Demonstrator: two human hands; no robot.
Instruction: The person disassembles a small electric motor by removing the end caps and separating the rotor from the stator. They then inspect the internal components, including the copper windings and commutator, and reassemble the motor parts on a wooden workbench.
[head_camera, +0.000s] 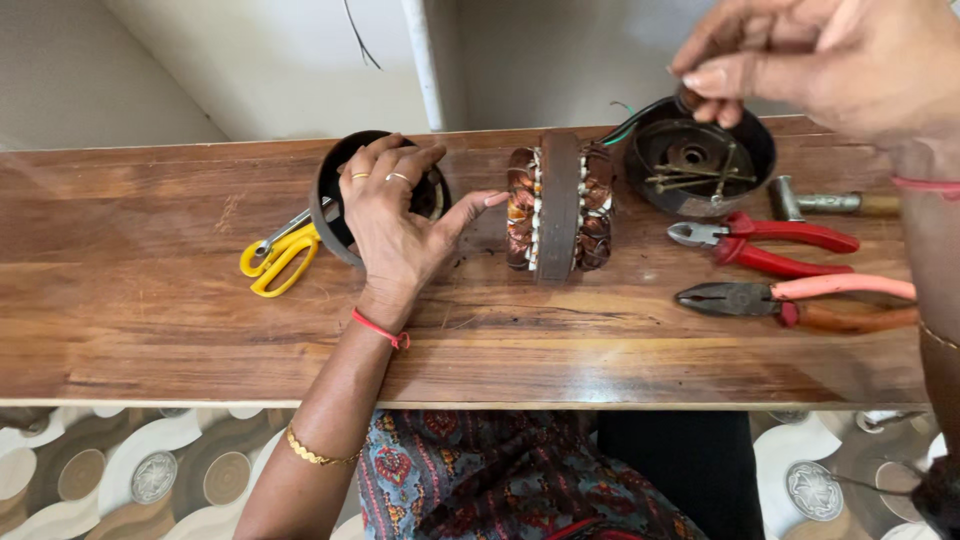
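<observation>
My left hand (395, 225) rests fingers spread on the dark round housing (335, 195) standing on edge on the tabletop (150, 300), thumb reaching right toward the upright copper-wound stator (558, 205) just beside it. My right hand (810, 60) pinches something small, hard to make out, above the black cover (700, 160).

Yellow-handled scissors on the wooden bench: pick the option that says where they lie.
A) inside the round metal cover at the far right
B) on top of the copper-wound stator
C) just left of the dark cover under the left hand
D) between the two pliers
C: the yellow-handled scissors lie on the bench against the left side of the dark cover that the left hand rests on.
</observation>
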